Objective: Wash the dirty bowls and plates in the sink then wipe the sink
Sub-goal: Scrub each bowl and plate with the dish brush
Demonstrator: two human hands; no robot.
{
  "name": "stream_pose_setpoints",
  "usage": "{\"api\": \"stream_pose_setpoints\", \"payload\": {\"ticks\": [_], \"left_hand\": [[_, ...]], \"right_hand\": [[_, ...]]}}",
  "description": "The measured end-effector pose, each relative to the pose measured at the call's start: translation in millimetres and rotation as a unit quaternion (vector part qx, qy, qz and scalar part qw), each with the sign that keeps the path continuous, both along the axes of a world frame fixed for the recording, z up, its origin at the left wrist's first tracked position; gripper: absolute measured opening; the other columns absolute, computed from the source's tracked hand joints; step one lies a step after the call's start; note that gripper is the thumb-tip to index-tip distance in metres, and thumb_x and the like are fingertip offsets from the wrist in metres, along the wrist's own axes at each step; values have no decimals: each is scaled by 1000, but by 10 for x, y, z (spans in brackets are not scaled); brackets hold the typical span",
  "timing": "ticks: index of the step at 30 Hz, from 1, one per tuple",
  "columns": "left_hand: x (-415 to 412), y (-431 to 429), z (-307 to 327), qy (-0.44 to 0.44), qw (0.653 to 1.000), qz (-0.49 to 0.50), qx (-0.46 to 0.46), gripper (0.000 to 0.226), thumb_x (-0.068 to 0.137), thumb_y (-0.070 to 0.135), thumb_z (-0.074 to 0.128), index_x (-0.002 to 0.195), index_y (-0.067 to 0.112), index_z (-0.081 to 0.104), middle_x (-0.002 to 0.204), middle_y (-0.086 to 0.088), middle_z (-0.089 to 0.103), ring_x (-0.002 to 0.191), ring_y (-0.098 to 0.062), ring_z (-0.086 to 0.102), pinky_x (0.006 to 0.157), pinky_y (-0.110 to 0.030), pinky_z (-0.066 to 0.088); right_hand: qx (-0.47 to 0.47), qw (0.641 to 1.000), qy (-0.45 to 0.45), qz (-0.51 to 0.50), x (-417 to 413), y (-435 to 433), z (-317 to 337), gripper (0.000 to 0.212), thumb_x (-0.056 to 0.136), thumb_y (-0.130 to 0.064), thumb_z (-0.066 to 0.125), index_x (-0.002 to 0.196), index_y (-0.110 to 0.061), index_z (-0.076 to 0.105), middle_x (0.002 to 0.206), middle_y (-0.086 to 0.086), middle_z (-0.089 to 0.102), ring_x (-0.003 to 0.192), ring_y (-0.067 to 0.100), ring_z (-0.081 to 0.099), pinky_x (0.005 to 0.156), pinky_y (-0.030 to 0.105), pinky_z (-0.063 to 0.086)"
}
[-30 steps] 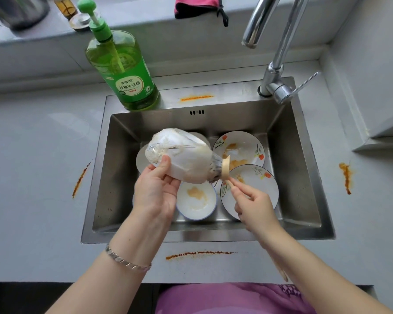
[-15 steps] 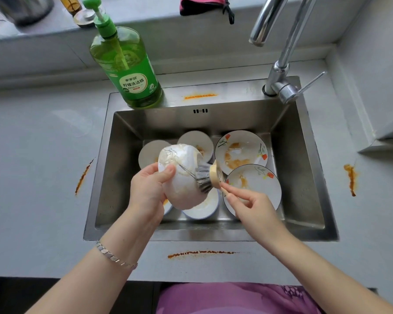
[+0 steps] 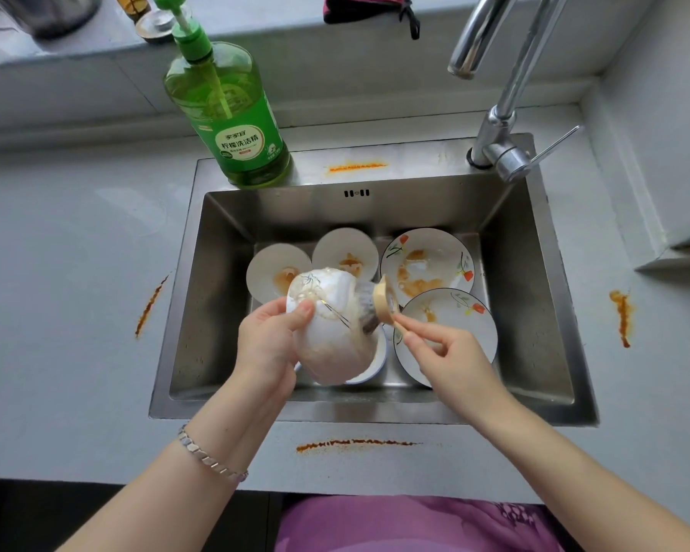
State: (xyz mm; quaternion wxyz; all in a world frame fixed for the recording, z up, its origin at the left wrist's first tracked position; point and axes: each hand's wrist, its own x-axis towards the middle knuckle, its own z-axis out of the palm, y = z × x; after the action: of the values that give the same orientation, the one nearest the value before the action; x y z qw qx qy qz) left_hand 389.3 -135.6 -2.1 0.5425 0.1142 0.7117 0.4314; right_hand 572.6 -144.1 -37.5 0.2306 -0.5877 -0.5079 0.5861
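Observation:
Above the steel sink [image 3: 534, 312], my left hand [image 3: 267, 344] grips a soapy white bowl [image 3: 331, 336], its outside facing me and its mouth turned right. My right hand [image 3: 447, 356] pinches the handle of a wooden dish brush [image 3: 379, 304], whose bristles press against the bowl's right side. On the sink floor lie two small white dishes [image 3: 275, 268] [image 3: 345, 253] with sauce stains, two flower-patterned plates [image 3: 427, 260] [image 3: 455, 328], also stained, and a blue-rimmed bowl [image 3: 375, 364] mostly hidden under the held bowl.
A green dish soap bottle [image 3: 232, 121] stands on the sink's back left rim. The chrome tap [image 3: 498, 113] rises at the back right. Orange sauce streaks mark the counter on the left [image 3: 150, 306], right [image 3: 622, 316], front [image 3: 355, 444] and the back rim [image 3: 355, 167].
The bowl has been lowered and turned in my left hand, from lying across to hanging more downward. The brush has shifted along its side with my right hand.

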Motion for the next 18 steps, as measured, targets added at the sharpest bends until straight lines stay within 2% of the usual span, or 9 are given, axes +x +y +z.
{"api": "stream_pose_setpoints", "payload": {"ticks": [2, 4, 5, 7, 8, 10, 11, 14, 18], "left_hand": [[21, -16, 2, -9, 1000, -9, 3, 26, 89, 7, 56, 113, -1, 62, 103, -14, 68, 85, -21, 65, 55, -24, 53], [20, 13, -9, 2, 1000, -13, 7, 28, 88, 9, 58, 114, -1, 62, 106, -14, 67, 90, -24, 65, 58, -25, 53], [13, 35, -5, 9, 1000, -10, 7, 29, 88, 10, 59, 115, 0, 61, 107, -14, 67, 93, -25, 64, 61, -28, 53], [-7, 68, 2, 7, 1000, 2, 5, 26, 89, 10, 58, 114, 1, 62, 105, -12, 67, 93, -24, 64, 63, -30, 54], [-19, 71, 1, 1, 1000, 4, 8, 24, 90, 9, 57, 112, 2, 62, 103, -11, 67, 90, -23, 64, 60, -28, 55], [-19, 53, 9, -6, 1000, -10, 17, 23, 90, 9, 56, 111, 2, 63, 100, -10, 68, 88, -21, 65, 56, -24, 55], [-12, 42, 5, -3, 1000, -16, 20, 24, 89, 9, 57, 111, 1, 63, 100, -11, 68, 89, -22, 65, 58, -24, 55], [10, 59, -21, 17, 1000, -5, 14, 27, 88, 11, 60, 113, 2, 63, 105, -12, 68, 96, -27, 64, 69, -32, 54], [-36, 86, -69, 10, 999, 31, 4, 22, 89, 8, 58, 110, 3, 63, 103, -11, 67, 93, -24, 63, 64, -31, 52]], "right_hand": [[-7, 1000, -18, -10, 27, 85, -29, 30, 95, -23, 47, 120, -39, 54, 35, -22, 39, 42, 1, 33, 55, 14, 30], [-14, 999, -35, -2, 32, 58, -69, 31, 96, -22, 47, 123, -32, 57, 34, -16, 35, 41, 2, 28, 55, 16, 32], [-14, 999, -35, 6, 21, 16, -63, 31, 96, -21, 47, 124, -31, 57, 36, -16, 41, 41, 2, 30, 54, 15, 37], [-9, 1000, -20, 11, 0, -46, -35, 32, 95, -21, 47, 124, -33, 56, 61, -13, 66, 48, 0, 40, 57, 17, 47], [-6, 1000, -9, 6, -3, -39, -28, 32, 95, -21, 48, 122, -35, 56, 62, -10, 63, 50, 3, 41, 54, 16, 44], [-6, 1000, -4, -13, 29, 22, -55, 32, 95, -20, 48, 119, -37, 57, 46, -11, 37, 47, 9, 28, 48, 21, 27], [-10, 1000, -14, -18, 47, 48, -85, 31, 95, -20, 48, 120, -37, 57, 42, -13, 31, 47, 9, 24, 48, 23, 24], [-13, 999, -29, -1, 34, 21, -68, 32, 96, -18, 47, 124, -31, 55, 33, -15, 33, 39, 6, 26, 45, 13, 25], [-26, 999, -2, 44, 43, 36, 51, 32, 96, -17, 46, 124, -29, 56, 34, -20, 41, 36, 3, 33, 45, 7, 28]]}}
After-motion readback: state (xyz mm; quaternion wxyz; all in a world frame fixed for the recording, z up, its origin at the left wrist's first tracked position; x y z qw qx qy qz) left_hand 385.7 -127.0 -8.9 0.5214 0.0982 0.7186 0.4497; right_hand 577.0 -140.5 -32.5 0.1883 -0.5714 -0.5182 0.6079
